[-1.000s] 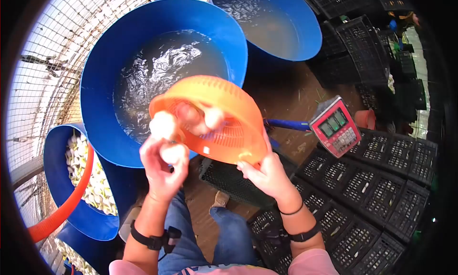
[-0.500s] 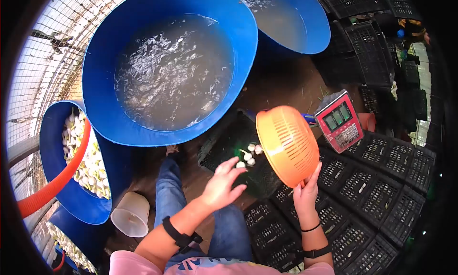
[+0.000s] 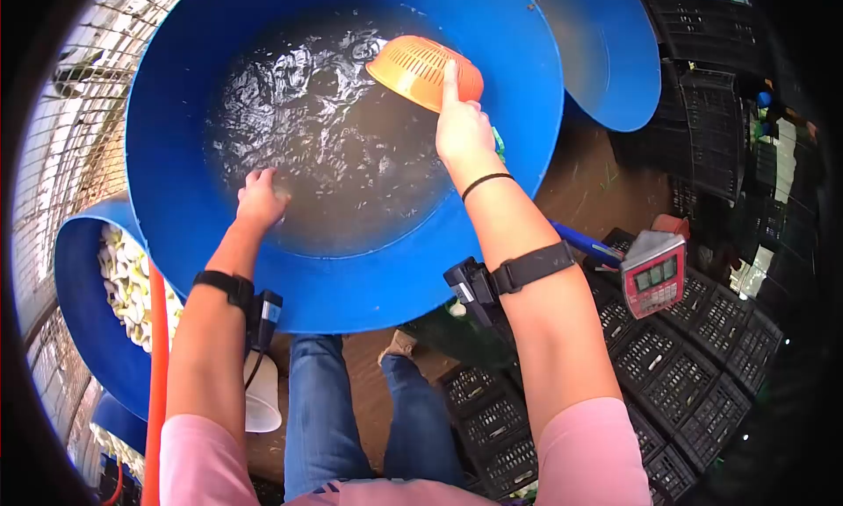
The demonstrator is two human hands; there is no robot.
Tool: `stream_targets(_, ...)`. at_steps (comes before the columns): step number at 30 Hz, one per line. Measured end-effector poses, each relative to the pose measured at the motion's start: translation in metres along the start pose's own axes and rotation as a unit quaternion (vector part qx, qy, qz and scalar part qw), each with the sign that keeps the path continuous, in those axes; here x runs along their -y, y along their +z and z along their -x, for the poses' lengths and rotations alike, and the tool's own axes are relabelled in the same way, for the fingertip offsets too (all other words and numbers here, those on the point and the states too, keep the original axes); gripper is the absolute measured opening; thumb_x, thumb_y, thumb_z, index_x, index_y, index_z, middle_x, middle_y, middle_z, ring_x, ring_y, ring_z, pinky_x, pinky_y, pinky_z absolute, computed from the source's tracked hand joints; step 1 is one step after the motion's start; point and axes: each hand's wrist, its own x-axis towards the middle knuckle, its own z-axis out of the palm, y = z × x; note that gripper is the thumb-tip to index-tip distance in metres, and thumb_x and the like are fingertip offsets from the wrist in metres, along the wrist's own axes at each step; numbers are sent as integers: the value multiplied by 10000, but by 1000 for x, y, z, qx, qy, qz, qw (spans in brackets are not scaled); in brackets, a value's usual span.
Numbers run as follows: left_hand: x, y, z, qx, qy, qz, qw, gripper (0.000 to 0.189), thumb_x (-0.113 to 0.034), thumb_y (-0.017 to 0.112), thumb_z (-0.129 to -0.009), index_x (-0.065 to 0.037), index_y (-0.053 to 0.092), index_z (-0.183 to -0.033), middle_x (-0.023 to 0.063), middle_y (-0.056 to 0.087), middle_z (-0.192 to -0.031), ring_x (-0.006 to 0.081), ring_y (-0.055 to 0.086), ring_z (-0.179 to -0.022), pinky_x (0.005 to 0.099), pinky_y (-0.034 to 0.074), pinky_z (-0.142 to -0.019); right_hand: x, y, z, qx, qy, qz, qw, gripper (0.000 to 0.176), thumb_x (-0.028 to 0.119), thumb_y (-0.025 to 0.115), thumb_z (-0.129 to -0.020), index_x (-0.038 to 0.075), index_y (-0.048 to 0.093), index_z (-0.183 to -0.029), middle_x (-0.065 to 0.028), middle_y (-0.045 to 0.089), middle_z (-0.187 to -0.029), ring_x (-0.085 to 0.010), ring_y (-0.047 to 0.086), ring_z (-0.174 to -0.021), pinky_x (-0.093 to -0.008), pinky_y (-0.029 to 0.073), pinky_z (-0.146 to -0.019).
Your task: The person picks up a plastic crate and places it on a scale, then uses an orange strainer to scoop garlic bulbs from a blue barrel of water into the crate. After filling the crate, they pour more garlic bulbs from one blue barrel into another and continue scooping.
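Over the large blue tub (image 3: 351, 300), my right hand (image 3: 464, 129) grips an orange slotted basket (image 3: 421, 67), tilted above the water (image 3: 360, 164). My left hand (image 3: 262, 199) reaches to the water at the tub's left side. Its fingers point down and are curled; their tips and anything between them are too unclear to make out.
A second blue tub (image 3: 615, 67) stands at the upper right. White bulbs (image 3: 127, 282) fill a blue container at the left, beside an orange hose (image 3: 158, 392). A red scale (image 3: 654, 282) and black crates (image 3: 645, 352) are on the right. A white bucket (image 3: 262, 401) sits below.
The orange basket, held by my right hand, has moved up and left from near the scale to over the tub. My left hand has moved from beside the bulbs below the basket to the tub water.
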Motion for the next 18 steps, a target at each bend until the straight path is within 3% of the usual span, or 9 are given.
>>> stream_targets(4,3,16,-57,119,28,-137,983,810,-400,716,-695,-180,346,-1382,194,314,-1416,357,259,-1330,479,298,-1053,2,62,-45,72,74,77,992,774,25,419,-870,245,-35,-1457,-258,514,-1163,-348,548,-1065,-419,447,-905)
stream_targets(5,9,26,-69,133,24,-136,981,810,-400,716,-695,-180,346,-1382,194,314,-1416,357,259,-1330,479,298,-1053,-2,78,-49,89,93,92,987,771,31,418,-875,246,-41,-1456,-254,513,-1174,-345,549,-1064,-413,449,-905)
stream_targets(8,34,53,-97,247,-13,-52,968,895,-636,593,-710,-201,269,-1423,191,241,-1459,333,175,-1370,491,167,-1103,-10,125,-57,84,112,118,983,841,59,512,-855,281,-34,-1454,-223,531,-1154,-333,563,-1028,-400,501,-831)
stream_targets(12,49,86,-104,268,-4,-54,962,921,-681,573,-695,-185,288,-1417,183,239,-1462,334,214,-1357,461,165,-1110,-19,162,-67,95,147,71,982,844,95,525,-852,252,-47,-1452,-190,555,-1151,-319,578,-1009,-391,507,-819)
stream_targets(13,50,90,-103,262,2,-89,961,893,-662,592,-696,-166,337,-1394,196,320,-1415,332,305,-1308,421,249,-1075,-17,166,-68,108,161,60,979,851,108,530,-848,236,-56,-1451,-185,560,-1149,-319,584,-1000,-396,508,-817)
stream_targets(14,50,95,-104,255,11,-123,959,867,-642,610,-696,-147,386,-1371,208,400,-1367,330,396,-1260,380,334,-1040,-15,171,-70,136,172,64,974,775,116,536,-840,142,63,-1453,-188,567,-1159,-306,595,-1012,-384,505,-830)
stream_targets(15,52,100,-102,257,11,-122,959,867,-642,610,-696,-147,386,-1371,208,400,-1367,330,396,-1260,380,334,-1040,-13,176,-70,137,172,66,973,775,116,536,-840,142,63,-1453,-188,567,-1159,-306,595,-1012,-384,505,-830)
stream_targets(17,52,107,-91,211,107,-113,965,820,-632,619,-693,-144,449,-1330,201,440,-1338,330,423,-1238,386,374,-1007,-5,185,-64,203,130,94,966,617,121,539,-829,56,292,-1391,-176,568,-1183,-295,589,-1050,-363,497,-849)
stream_targets(18,51,108,-91,217,107,-112,964,820,-632,619,-693,-144,449,-1330,201,440,-1338,330,423,-1238,386,374,-1007,-6,205,-65,155,189,37,969,501,131,544,-821,29,439,-1301,-167,591,-1159,-273,579,-1080,-337,488,-863)
